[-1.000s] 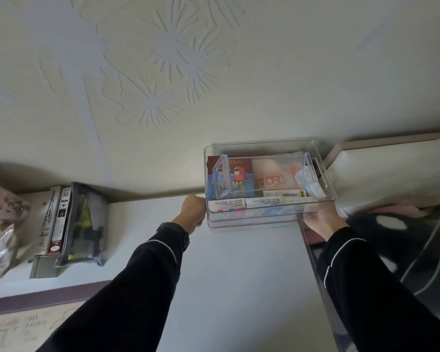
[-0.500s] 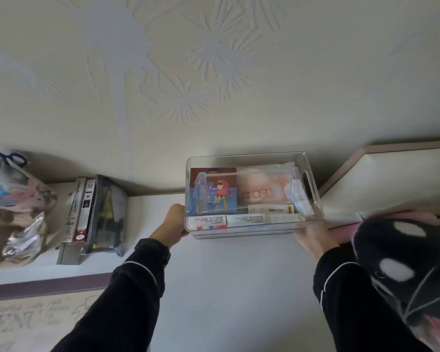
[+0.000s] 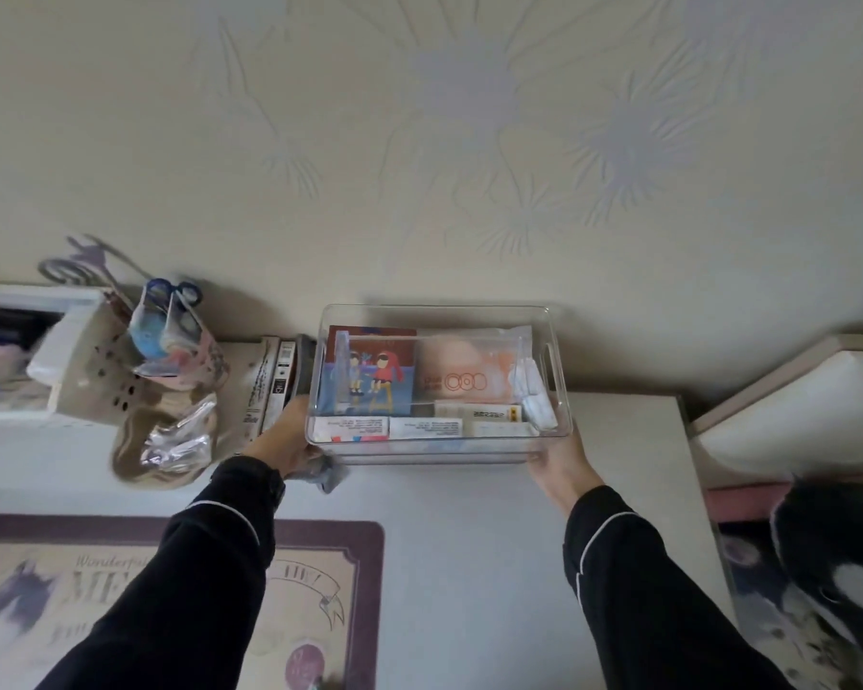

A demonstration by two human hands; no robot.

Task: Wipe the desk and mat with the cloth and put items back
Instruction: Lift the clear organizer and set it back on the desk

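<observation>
Cream wallpaper (image 3: 419, 141) with embossed flowers; black-and-white plush toy (image 3: 823, 535) at far right.

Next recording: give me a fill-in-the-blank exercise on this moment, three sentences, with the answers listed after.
1. The left hand grips the clear bin with a grey ____ bunched beneath it.
2. The right hand grips the bin's ____ end.
3. Upright books stand on the bin's ____ side.
Missing words: cloth; right; left.
</observation>
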